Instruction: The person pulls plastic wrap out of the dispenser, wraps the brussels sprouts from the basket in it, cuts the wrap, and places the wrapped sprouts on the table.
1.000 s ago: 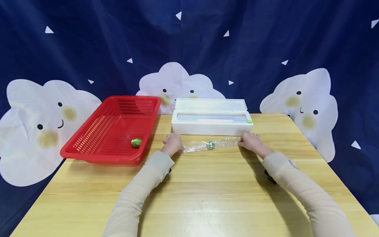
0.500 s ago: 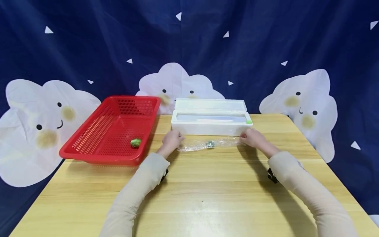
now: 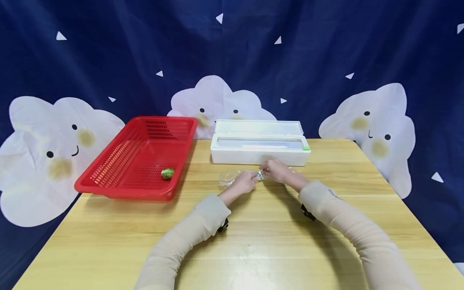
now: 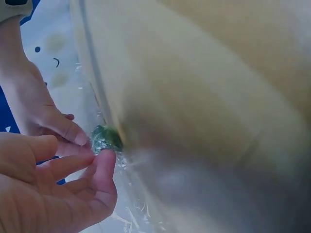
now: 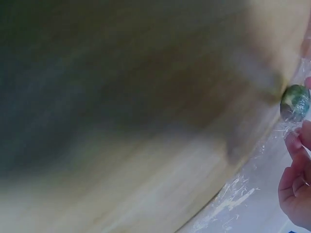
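Observation:
A small green Brussels sprout (image 3: 259,175) lies in clear plastic wrap (image 3: 229,177) on the table, in front of the white box. My left hand (image 3: 243,183) is at its left side. Seen from the left wrist, its fingertips touch the wrapped sprout (image 4: 107,139) while the thumb stands apart. My right hand (image 3: 276,170) comes in from the other side, thumb and finger pinching the wrap close to the sprout. Loose wrap (image 5: 226,206) stretches out past the right fingers in the right wrist view.
A white plastic wrap dispenser (image 3: 250,156) with its lid raised and a green slider stands just behind the hands. To the left sits a red perforated basket (image 3: 123,192), holding another Brussels sprout (image 3: 167,173). Behind the wooden table (image 3: 250,249) hangs a blue curtain with clouds.
Both hands have left the outer ends of the plastic wrap and moved inward to the sprout. The wrap's ends now lie free on the table. Dispenser and basket have not moved.

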The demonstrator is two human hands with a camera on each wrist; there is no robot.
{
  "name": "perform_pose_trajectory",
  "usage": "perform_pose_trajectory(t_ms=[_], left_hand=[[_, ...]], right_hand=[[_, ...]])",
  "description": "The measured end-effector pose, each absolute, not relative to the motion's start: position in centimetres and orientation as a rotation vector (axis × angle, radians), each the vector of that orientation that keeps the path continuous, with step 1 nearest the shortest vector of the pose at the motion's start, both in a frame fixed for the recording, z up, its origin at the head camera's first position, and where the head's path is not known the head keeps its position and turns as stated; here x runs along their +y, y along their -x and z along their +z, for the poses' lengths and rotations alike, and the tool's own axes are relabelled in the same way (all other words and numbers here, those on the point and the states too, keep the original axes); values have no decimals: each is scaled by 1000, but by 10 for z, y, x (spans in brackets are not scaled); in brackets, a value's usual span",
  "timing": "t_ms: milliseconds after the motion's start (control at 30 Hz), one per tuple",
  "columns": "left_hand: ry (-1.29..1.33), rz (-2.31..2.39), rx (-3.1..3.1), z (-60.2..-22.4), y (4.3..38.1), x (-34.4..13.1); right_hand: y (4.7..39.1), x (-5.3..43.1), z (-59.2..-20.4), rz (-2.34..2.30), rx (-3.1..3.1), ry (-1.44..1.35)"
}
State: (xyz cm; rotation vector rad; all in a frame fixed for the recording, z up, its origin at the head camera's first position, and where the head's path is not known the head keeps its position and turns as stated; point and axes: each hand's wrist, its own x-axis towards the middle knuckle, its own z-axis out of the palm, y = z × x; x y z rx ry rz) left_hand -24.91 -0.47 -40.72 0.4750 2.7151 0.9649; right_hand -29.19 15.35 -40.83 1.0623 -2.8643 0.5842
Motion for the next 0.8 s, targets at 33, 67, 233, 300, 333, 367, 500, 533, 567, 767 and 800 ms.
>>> perform_pose_trajectory(t_ms=[33,67,233,300,333,367,500,533,567,767,800], left_hand=[[-477,974,2712,-409,249,-4],[-470,988,2698,-410,250,-5],[-506,950,2748,-411,254,-5],[-520,916,2795,-412,257,-5],[-534,894,2825,-412,258,-5],[-552,869,2851,-413,259,-6],[-590,820,2912,-416,265,-5],[-589,812,2921,-416,266,-4],[-582,813,2924,-416,268,-4],[-579,881,2948,-414,275,-1],[-576,898,2952,-415,276,-1]], right_hand=[[292,153,-409,597,-2873,-1063],[292,152,-410,611,-2890,-1053],[289,153,-408,728,-2990,-911],[289,153,-407,756,-2999,-874],[289,153,-407,764,-2997,-865],[289,153,-407,774,-2998,-849],[287,153,-410,837,-3026,-734],[286,153,-410,860,-3038,-694],[286,153,-411,880,-3049,-655],[283,153,-412,974,-3091,-550],[283,153,-412,993,-3098,-546]])
